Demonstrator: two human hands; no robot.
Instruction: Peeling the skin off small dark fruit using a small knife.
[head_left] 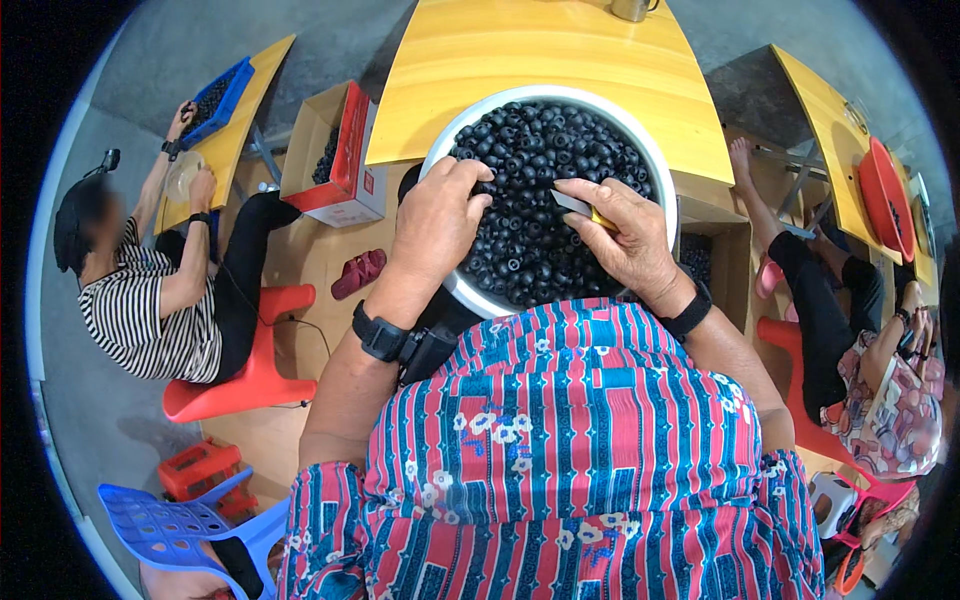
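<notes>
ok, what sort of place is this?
Likely a small manual workshop: white basin of dark round pieces, yellow table, and a seated co-worker at a blue tray of similar pieces.

Yellow tabletop [550,50]: bright, glossy sheen, 12 o'clock
Dark round pieces [520,215]: crisp glints
Side tables [825,125]: fisheye-bent, 10 and 2 o'clock

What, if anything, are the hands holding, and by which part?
The right hand holds a small knife by its yellow handle. The left hand is curled over the dark round pieces; whether it grips one cannot be told.
</notes>
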